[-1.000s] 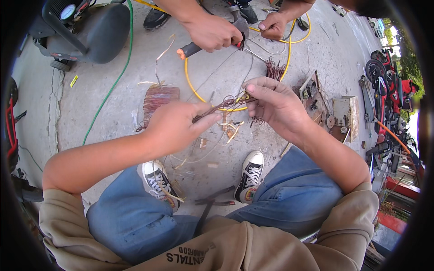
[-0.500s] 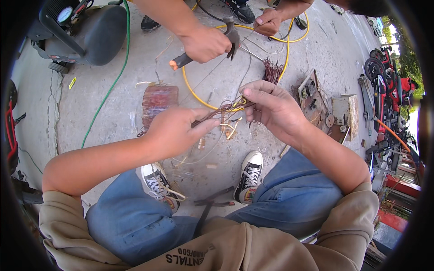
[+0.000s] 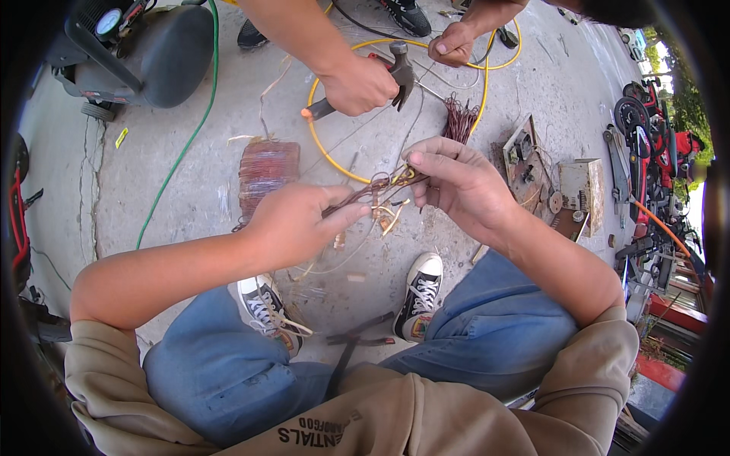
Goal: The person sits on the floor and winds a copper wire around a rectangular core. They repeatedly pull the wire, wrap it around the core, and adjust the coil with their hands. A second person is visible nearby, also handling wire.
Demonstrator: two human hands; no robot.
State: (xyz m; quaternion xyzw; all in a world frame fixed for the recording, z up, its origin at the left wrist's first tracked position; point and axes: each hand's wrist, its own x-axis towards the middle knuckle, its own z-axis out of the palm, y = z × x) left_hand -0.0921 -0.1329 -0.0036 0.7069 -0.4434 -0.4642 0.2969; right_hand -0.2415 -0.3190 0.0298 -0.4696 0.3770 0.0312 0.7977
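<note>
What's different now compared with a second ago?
The co-worker's hand has brought the hammer a little toward the wearer, without letting go. The wearer's left hand and right hand still hold the brown wires, almost unmoved; the flat wire coil lies as before.

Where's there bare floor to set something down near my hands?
Bare concrete lies between the green hose and the brown coil, and right of the yellow cord, beyond the metal parts. It's crowded between your left hand and right hand, where held wires, yellow cord and pale scraps overlap in view.
</note>
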